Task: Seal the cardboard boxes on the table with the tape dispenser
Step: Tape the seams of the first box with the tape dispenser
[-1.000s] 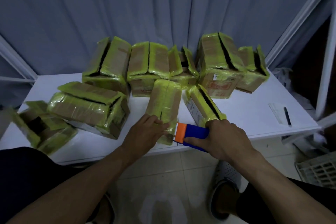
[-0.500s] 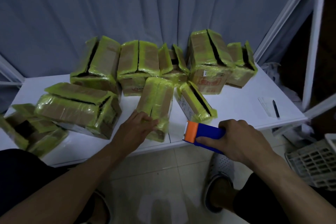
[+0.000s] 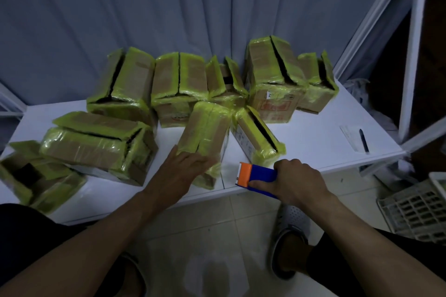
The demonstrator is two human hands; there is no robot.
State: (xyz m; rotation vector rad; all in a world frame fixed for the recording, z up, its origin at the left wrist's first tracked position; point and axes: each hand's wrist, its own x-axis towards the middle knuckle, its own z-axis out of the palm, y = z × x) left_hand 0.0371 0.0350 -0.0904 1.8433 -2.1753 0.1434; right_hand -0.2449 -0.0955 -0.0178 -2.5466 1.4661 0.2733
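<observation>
Head camera view: a grey-blue curtain (image 3: pixel 169 7) hung behind a white table (image 3: pixel 313 137), on which cardboard boxes (image 3: pixel 178 79) wrapped in yellow-green tape stood crowded from 9 o'clock round to 1 o'clock, several with dark gaps showing between their flaps. A long box (image 3: pixel 96 142) lay at 9 o'clock of the table, and a narrow box (image 3: pixel 207 128) lay lengthwise near the front edge, pointing toward 12 o'clock. On the tiled floor at 4 o'clock sat a white slatted basket (image 3: pixel 415 210). The person's left hand (image 3: pixel 183 169) rested on the near end of the narrow box, its fingers laid fairly flat over the top, though blurred. At 3 o'clock of that box, clear of it, the right hand (image 3: pixel 299 181) was wrapped firmly round the blue tape dispenser (image 3: pixel 259 176), thumb along its near side; the dispenser hung at the table's front edge with its orange head pointing toward 9 o'clock. A slip of paper (image 3: pixel 347 135) and, just beside it, a dark pen (image 3: pixel 363 140) lay at the table's 3 o'clock end.
</observation>
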